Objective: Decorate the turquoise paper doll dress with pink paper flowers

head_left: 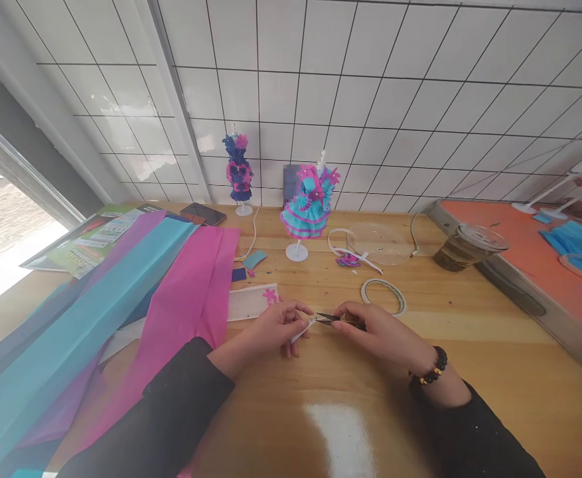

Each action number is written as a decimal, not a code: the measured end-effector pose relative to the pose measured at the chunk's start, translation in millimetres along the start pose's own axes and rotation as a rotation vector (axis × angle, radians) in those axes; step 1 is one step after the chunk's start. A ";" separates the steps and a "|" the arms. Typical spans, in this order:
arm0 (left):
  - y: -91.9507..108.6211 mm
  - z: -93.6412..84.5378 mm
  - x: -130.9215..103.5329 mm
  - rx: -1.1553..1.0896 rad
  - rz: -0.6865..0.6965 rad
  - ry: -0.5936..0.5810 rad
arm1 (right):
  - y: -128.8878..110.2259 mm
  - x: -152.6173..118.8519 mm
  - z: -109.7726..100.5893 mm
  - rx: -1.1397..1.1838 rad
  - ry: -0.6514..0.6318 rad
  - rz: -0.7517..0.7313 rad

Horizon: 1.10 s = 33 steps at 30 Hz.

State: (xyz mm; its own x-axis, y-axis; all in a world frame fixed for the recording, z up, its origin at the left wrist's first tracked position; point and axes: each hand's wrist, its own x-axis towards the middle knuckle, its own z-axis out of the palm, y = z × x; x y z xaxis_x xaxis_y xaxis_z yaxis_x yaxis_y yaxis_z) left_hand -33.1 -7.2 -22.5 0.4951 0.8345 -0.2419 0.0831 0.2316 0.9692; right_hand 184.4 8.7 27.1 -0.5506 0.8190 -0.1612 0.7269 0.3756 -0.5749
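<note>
Near the middle of the table my left hand [281, 326] is closed, pinching a small white strip [300, 330] between thumb and fingers. My right hand [373, 328] is wrapped round a pair of small dark scissors [326, 318]. Their slim blades point left and meet the strip by my left fingertips; whether they touch it I cannot tell. Just behind my left hand lies a white strip of paper [248, 302] with a pink flower cut-out [271, 295] on it. A roll of double-sided tape [384, 296] lies flat behind my right hand.
Turquoise-and-pink [306, 216] and navy-and-pink [239, 172] miniature dresses stand on white stands. Pink paper [186, 285] and turquoise paper [86, 318] cover the left. A lidded plastic cup [470, 247] stands right, beside an orange surface [500, 232]. A phone [204, 214] lies by the tiled wall.
</note>
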 end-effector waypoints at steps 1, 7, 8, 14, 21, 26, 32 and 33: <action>0.1 0.7 0.2 0.003 -0.006 0.004 | 1.7 -0.1 -0.6 0.006 0.002 0.002; -4.7 4.6 0.9 0.034 -0.010 0.034 | 1.4 -0.6 -0.6 0.024 0.006 -0.007; -5.2 4.9 0.8 0.033 0.001 0.036 | 0.7 -0.7 -0.3 0.028 -0.002 -0.010; -1.7 5.6 -1.1 0.038 -0.013 0.024 | 2.4 -0.6 0.1 0.047 -0.015 -0.006; -5.6 5.8 1.3 0.099 -0.032 0.013 | 3.6 -2.5 -1.3 0.054 -0.056 0.000; -5.1 6.0 0.8 0.079 -0.010 0.029 | 0.4 -2.3 1.2 0.020 -0.083 -0.003; -2.8 6.5 -0.8 0.063 0.018 0.048 | -4.6 -1.2 2.5 -0.021 -0.085 -0.021; -3.0 6.6 -0.7 0.065 0.019 0.047 | -5.1 -1.1 2.8 -0.022 -0.084 -0.023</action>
State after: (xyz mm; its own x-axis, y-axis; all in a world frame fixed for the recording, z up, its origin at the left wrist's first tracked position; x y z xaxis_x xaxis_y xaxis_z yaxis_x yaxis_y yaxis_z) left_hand -28.0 -11.7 -24.9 0.4560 0.8614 -0.2235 0.1303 0.1838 0.9743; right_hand 180.2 4.7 27.9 -0.5986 0.7715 -0.2154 0.7224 0.4038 -0.5614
